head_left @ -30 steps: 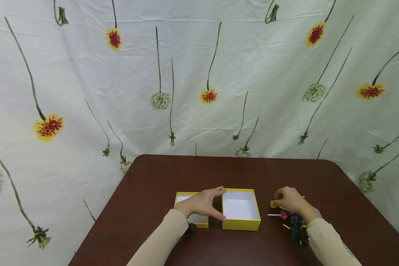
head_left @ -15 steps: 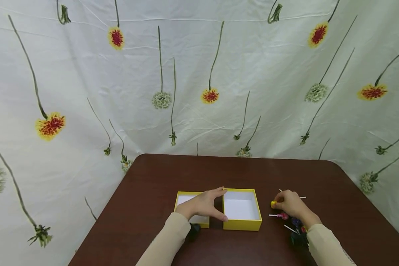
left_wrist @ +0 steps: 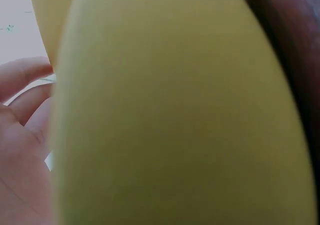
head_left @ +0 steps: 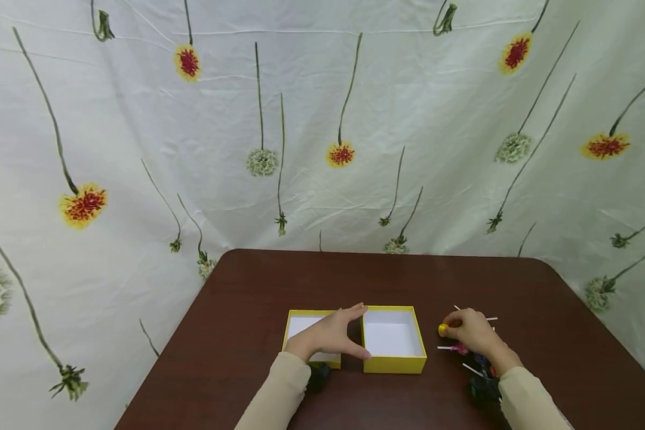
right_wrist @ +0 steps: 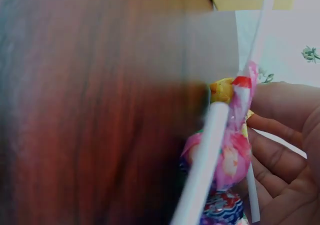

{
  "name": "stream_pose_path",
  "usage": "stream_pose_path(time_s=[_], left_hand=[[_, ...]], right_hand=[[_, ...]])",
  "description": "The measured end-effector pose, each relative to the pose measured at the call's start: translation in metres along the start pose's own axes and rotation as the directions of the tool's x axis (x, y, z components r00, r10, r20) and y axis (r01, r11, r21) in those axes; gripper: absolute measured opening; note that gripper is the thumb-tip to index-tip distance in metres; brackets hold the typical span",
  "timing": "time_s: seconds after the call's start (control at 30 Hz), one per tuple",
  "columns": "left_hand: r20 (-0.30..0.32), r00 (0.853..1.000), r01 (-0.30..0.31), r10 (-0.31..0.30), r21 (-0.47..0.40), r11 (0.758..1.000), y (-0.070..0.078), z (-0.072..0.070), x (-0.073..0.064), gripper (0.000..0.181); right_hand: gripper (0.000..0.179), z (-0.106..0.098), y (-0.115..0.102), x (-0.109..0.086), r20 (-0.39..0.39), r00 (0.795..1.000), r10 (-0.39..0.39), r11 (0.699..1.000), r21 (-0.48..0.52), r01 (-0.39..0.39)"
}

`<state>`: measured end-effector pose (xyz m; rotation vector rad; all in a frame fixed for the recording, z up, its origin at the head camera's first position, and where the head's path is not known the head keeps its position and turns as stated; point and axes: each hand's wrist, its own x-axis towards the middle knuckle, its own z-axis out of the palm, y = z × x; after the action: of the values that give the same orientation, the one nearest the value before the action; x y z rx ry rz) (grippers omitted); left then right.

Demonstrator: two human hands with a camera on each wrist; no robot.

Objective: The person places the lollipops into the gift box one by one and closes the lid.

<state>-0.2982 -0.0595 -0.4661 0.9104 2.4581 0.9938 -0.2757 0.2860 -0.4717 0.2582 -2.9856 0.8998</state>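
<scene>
My left hand (head_left: 330,335) spans the left side of an open yellow box (head_left: 395,365) with a white inside. Its thumb touches the near left corner and its fingers reach the far one. In the left wrist view, a yellow box wall (left_wrist: 180,110) fills most of the picture. My right hand (head_left: 473,331) pinches a yellow lollipop (head_left: 442,329) between thumb and fingertips. Up close in the right wrist view, a pink-wrapped lollipop (right_wrist: 232,162) overlaps the yellow one, whose head is partly covered.
A shallower yellow-edged tray or lid (head_left: 329,365) lies left of the box, partly under my left forearm. Several more lollipops, one pink (head_left: 459,349) and some in dark wrappers (head_left: 484,388), lie beneath and beside my right wrist. A flowered cloth (head_left: 322,119) hangs behind the brown table (head_left: 312,275).
My right hand has shifted slightly down, showing a white stick beyond its knuckles; the yellow lollipop stays at its fingertips. My left hand stays against the box. The head view has moved a little.
</scene>
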Motion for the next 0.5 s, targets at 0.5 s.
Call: stream_pose_path(time_s=[0.5], left_hand=[[-0.003, 1.0, 0.023, -0.023, -0.027, 0.999, 0.003, 0.001, -0.004, 0.106]], right_hand=[[0.024, -0.01, -0.019, 0.007, -0.087, 0.996, -0.019, 0.997, 0.076, 0.026]])
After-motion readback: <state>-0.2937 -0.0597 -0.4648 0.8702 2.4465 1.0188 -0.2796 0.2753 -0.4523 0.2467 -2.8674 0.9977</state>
